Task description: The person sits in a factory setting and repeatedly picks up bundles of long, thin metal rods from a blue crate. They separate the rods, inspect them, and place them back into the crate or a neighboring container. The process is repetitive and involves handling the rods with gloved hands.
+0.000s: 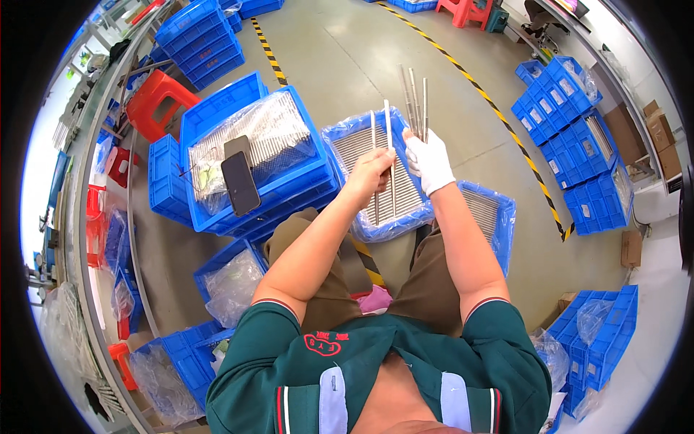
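Observation:
My bare left hand (370,172) is closed round two thin metal rods (388,130), which stand nearly upright and spread slightly apart. In my right hand (434,165), which wears a white glove, several metal rods (425,98) are gripped near their lower ends and fan out upward. Both hands are above a blue crate (387,233) lined with clear plastic film. Rows of similar silver rods (352,147) lie side by side inside it. Partly behind my right forearm is a second lined blue crate (509,228), also holding rods (483,213).
To the left, stacked blue crates (289,195) hold film-covered rods, with a black phone (240,181) on top. A red stool (155,105) stands beyond. Labelled blue crates (589,155) are stacked at right. Yellow-black tape (499,112) marks the floor. A crate with crumpled plastic (235,286) is near my left elbow.

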A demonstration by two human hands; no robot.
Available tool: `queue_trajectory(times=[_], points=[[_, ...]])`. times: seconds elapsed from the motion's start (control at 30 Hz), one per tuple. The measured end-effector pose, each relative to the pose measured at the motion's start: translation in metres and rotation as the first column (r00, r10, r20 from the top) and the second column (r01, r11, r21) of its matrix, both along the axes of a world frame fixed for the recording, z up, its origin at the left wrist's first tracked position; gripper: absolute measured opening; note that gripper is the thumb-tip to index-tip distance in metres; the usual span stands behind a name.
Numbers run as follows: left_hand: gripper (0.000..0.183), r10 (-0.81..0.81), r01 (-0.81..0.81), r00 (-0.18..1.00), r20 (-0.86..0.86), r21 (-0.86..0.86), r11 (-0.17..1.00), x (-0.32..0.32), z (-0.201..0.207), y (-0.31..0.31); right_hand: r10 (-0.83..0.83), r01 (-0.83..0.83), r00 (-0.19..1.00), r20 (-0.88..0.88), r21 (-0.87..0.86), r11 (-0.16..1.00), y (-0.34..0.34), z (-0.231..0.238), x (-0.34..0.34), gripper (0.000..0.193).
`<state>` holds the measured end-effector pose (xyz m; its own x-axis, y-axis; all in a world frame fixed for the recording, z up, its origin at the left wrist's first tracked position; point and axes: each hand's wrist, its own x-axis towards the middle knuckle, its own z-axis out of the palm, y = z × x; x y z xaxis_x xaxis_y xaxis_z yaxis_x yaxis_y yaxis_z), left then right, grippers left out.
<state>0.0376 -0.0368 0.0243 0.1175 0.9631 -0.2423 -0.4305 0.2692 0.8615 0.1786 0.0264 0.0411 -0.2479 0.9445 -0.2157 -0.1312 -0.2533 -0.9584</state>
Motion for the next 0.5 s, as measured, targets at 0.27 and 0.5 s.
queue_trajectory(times=[0.27, 0.5], points=[[0.019, -0.226, 0.228, 0.974, 0.026, -0.064, 0.972, 0.018, -0.004, -0.007, -0.151, 0.151, 0.988, -0.018, 0.017, 0.988, 0.017, -0.016, 0.003, 0.017], [0.026, -0.476, 0.489, 0.868, 0.141, -0.076, 0.869, 0.028, 0.004, -0.027, -0.506, 0.507, 0.847, -0.162, -0.034, 0.861, 0.068, -0.036, 0.030, 0.018]])
